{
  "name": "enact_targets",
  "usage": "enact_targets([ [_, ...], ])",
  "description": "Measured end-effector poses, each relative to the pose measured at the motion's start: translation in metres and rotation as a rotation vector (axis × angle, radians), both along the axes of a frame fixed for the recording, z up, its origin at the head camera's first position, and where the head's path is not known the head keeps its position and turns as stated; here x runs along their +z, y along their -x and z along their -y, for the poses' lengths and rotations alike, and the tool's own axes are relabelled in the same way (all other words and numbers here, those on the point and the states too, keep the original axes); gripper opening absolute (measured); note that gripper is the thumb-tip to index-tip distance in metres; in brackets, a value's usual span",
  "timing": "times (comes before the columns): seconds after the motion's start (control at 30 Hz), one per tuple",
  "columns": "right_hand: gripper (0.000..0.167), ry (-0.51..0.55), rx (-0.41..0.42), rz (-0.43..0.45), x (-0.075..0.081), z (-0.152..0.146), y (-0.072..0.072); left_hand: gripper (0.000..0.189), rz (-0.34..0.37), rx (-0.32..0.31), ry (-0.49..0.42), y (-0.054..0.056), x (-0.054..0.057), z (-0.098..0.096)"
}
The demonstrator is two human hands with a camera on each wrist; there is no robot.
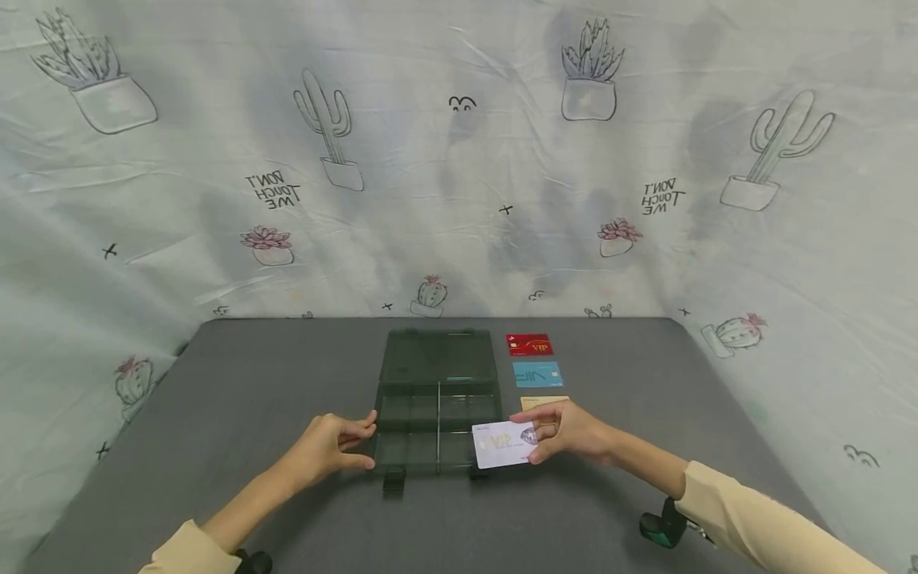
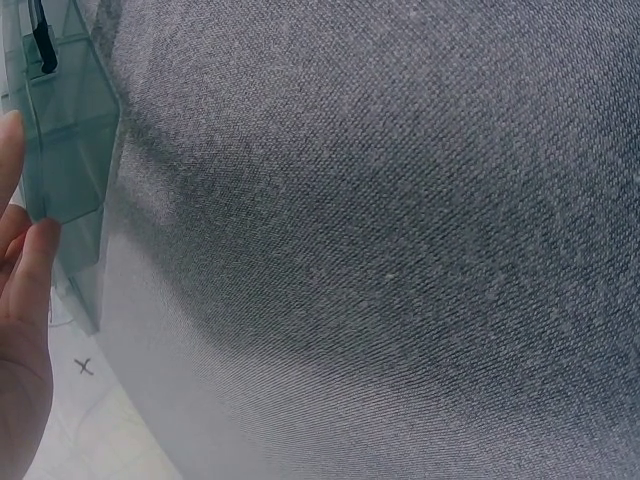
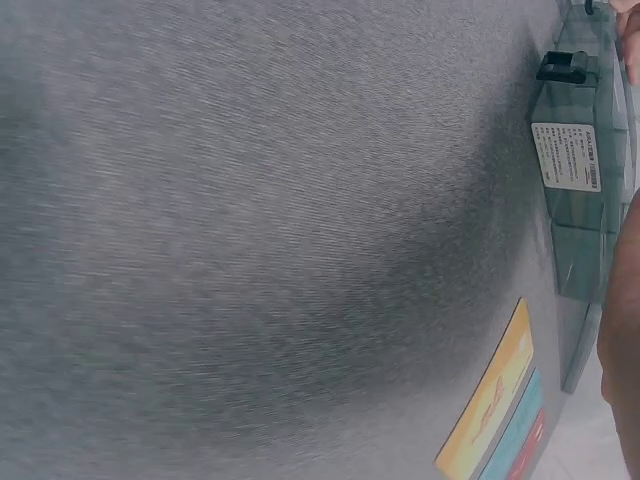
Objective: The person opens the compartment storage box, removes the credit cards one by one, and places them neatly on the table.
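My right hand (image 1: 562, 430) pinches a white VIP card (image 1: 495, 446) with a diamond picture, thumb on the near side and fingers on the far side. The card overlaps the front right corner of a dark green see-through plastic box (image 1: 439, 430). The box lies with its lid (image 1: 439, 356) folded back, showing divided compartments. My left hand (image 1: 326, 450) touches the box's left wall, thumb and forefinger spread apart along it. In the left wrist view, fingertips (image 2: 40, 245) are right at the box's edge. The held card is hidden in the right wrist view.
Right of the box, a red VIP card (image 1: 529, 344), a blue VIP card (image 1: 538, 375) and a yellow card (image 1: 539, 401) lie in a column. Two dark latches stick out from the box's front. A patterned curtain (image 1: 459, 159) hangs behind the grey table (image 1: 287, 359).
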State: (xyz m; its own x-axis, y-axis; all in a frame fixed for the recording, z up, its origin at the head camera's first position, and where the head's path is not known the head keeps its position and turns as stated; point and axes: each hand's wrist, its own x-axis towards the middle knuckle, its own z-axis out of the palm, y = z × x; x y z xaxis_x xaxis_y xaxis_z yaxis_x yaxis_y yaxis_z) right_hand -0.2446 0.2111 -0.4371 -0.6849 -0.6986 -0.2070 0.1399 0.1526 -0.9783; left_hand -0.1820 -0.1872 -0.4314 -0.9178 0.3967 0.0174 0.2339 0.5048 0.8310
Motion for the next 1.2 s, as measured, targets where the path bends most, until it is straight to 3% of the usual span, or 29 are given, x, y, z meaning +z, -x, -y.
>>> enact_targets([
  [0.23, 0.063, -0.022, 0.009, 0.008, 0.0, -0.02, -0.008, 0.055, -0.009, 0.005, 0.001, -0.001, -0.001, 0.002],
  [0.47, 0.062, 0.003, 0.052, 0.042, -0.012, -0.047, -0.015, 0.055, -0.006, -0.002, -0.001, 0.002, 0.001, 0.001],
  [0.8, 0.058, 0.057, 0.043, 0.055, -0.026, -0.071, -0.022, 0.055, -0.017, -0.011, 0.005, 0.003, 0.005, 0.003],
  [1.2, 0.053, 0.053, 0.007, 0.08, -0.033, -0.098, -0.023, 0.057, 0.003, -0.026, 0.002, 0.003, 0.0, 0.001],
])
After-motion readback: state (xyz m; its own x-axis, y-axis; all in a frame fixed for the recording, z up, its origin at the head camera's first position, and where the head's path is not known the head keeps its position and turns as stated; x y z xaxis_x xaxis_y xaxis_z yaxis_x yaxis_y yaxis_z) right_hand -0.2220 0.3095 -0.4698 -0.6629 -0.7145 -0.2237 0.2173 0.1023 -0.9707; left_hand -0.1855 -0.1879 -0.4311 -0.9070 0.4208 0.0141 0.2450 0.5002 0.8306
